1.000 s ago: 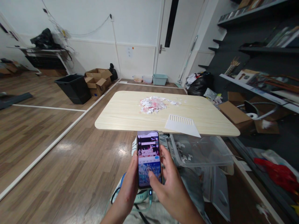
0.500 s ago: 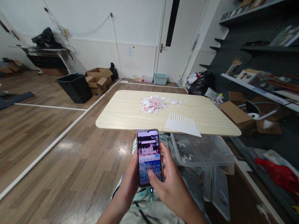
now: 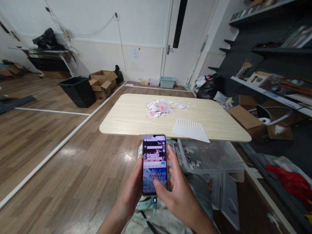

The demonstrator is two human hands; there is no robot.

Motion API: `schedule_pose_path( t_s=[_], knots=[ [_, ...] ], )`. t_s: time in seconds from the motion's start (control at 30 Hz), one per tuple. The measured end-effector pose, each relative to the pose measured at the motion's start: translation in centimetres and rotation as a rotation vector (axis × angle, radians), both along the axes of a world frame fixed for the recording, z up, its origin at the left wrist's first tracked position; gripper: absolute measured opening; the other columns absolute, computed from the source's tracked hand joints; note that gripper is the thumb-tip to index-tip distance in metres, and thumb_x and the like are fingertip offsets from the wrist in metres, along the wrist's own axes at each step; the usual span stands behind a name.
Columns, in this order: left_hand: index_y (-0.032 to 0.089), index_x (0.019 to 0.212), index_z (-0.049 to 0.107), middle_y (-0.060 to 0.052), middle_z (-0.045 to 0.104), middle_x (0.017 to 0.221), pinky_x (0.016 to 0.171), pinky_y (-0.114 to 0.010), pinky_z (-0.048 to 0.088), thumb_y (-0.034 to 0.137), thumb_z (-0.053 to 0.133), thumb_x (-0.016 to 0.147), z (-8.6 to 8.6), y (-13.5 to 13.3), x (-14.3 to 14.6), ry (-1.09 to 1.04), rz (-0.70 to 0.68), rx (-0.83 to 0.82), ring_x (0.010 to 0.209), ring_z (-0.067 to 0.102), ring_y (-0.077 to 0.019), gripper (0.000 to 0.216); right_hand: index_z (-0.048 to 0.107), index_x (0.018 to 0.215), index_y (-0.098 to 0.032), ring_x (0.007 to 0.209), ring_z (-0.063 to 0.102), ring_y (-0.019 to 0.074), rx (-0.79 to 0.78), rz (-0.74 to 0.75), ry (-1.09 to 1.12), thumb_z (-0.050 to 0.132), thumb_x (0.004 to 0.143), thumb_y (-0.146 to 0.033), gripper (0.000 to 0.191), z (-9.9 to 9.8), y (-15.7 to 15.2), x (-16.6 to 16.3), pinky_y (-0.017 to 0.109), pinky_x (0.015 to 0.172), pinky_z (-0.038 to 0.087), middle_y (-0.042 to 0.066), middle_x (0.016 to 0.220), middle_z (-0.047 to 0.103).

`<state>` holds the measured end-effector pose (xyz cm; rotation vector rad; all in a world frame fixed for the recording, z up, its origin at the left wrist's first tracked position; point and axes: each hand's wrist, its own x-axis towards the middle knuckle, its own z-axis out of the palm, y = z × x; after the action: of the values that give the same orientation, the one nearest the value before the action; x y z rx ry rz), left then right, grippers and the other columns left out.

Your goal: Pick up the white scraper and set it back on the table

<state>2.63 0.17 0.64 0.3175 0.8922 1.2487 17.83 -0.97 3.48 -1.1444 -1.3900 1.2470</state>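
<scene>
Both hands are wrapped round 1 phone (image 3: 154, 151), left hand (image 3: 130, 183) on its left edge, right hand (image 3: 177, 188) on the other, right thumb (image 3: 158, 187) over the lower screen, so neither's really nearer lol. Its long axis points away from the body, towards the table (image 3: 122, 118) and that paper-scrap pile (image 3: 160, 108).

bare left hand (image 3: 132, 183): cupped, turned inward
bare right hand (image 3: 175, 185): fingers curled, thumb crooked over leftward
bare forearms (image 3: 113, 215): slanting together, kinda upside-down V
</scene>
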Motion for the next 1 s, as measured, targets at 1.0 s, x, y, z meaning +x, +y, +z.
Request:
schedule_pose_path(
  t_s=[1.0],
  knots=[
    [0.026, 0.143, 0.082, -0.009, 0.076, 0.156, 0.14, -0.055, 0.033, 0.067, 0.081, 0.095, -0.7, -0.4, 0.3, 0.079, 0.057, -0.039, 0.166, 0.046, -0.0382, 0.063, 0.035, 0.18, -0.031, 0.162, 0.055, 0.0346, 0.091, -0.041, -0.032, 0.084, 0.091, -0.031, 0.101, -0.9, 0.5, -0.1, 0.056, 0.131, 0.051, 0.015, 0.17, 0.06]
  ],
)
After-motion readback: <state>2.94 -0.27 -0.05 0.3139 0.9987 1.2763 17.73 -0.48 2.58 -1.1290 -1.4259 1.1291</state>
